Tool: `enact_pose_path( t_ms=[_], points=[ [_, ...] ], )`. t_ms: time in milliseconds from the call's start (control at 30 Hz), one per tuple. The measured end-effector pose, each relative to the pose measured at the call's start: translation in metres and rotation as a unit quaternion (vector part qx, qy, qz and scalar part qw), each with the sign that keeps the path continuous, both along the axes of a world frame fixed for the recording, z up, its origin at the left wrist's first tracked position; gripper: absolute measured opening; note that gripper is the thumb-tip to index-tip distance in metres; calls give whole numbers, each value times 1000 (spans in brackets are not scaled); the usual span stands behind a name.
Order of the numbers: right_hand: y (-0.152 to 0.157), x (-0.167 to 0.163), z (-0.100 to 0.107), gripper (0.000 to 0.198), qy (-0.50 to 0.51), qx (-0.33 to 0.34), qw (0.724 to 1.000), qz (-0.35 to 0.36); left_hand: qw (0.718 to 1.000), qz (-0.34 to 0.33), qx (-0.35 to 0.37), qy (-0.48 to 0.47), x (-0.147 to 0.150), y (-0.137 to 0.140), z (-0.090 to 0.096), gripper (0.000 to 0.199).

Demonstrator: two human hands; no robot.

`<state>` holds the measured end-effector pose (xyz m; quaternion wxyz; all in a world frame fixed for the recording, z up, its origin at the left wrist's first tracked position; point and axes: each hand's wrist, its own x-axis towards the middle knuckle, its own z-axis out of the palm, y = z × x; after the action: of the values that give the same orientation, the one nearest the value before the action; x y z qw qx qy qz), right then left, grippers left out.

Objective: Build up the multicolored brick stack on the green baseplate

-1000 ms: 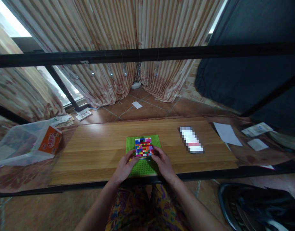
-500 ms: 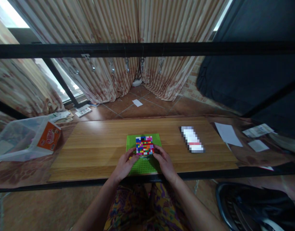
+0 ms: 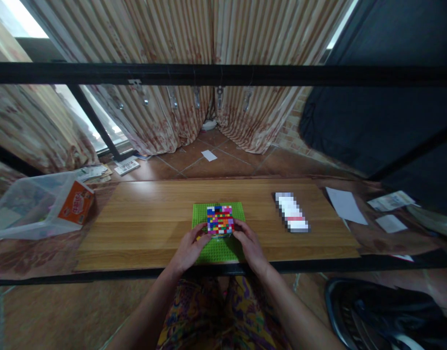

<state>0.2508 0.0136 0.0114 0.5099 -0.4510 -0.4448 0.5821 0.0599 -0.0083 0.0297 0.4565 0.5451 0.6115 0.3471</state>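
A green studded baseplate (image 3: pixel 238 210) lies on the wooden tabletop (image 3: pixel 150 218), close to its near edge. On it stands a square block of many small bricks in red, yellow, blue, white and pink (image 3: pixel 219 219). My left hand (image 3: pixel 189 248) touches the block's near left corner with its fingertips, and my right hand (image 3: pixel 249 245) presses against its near right side. Both hands rest partly on the baseplate. The block's near edge is hidden behind my fingers.
A blurred white and red flat object (image 3: pixel 291 212) lies to the right on the tabletop. A clear plastic bag with an orange box (image 3: pixel 76 201) sits at the left end. Loose papers (image 3: pixel 345 205) lie at the right. A black bar (image 3: pixel 223 74) crosses above.
Both hands have stayed on the brick block; the fingers have shifted only slightly. The view has drifted a little.
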Motion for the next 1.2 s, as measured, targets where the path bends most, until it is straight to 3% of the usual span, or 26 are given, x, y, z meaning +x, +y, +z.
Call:
enact_pose_path(
  t_ms=[567, 833, 1200],
  points=[
    [-2, -3, 1, 34, -68, 21, 997, 0, 1000, 3, 3, 9, -2, -1, -11, 51],
    [-2, -4, 4, 33, -65, 11, 998, -6, 1000, 1, -1, 11, 0, -1, -4, 48],
    [-4, -9, -2, 49, -110, 10, 994, 0, 1000, -7, 10, 18, -1, -1, -6, 51]
  ],
)
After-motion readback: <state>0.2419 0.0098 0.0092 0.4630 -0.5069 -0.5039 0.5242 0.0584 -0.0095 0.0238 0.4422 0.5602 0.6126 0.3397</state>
